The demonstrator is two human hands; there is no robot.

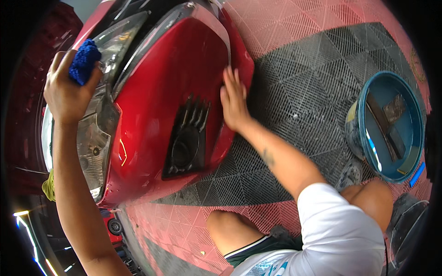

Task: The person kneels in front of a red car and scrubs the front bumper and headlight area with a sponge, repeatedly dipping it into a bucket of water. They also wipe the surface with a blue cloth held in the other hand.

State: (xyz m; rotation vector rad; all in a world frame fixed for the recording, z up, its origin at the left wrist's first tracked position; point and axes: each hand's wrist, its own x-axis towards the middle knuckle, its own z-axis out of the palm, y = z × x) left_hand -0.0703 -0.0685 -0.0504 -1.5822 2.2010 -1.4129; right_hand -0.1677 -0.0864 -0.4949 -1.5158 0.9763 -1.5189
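My left hand grips a bunched blue microfiber cloth over the clear headlight of a red car. The fingers curl around the cloth; whether it presses on the lens is hard to tell. My right hand rests against the lower edge of the glossy red bumper, holding nothing, with its fingers stretched out. Below and between my hands sits a black fog lamp recess with slatted fins, set into the bumper.
At the right stands a teal bucket of water with dark flat pieces and a brush-like tool inside. A blue strip lies beside it. Black and red grid tiles cover the floor. A yellow-green cloth shows behind my left forearm.
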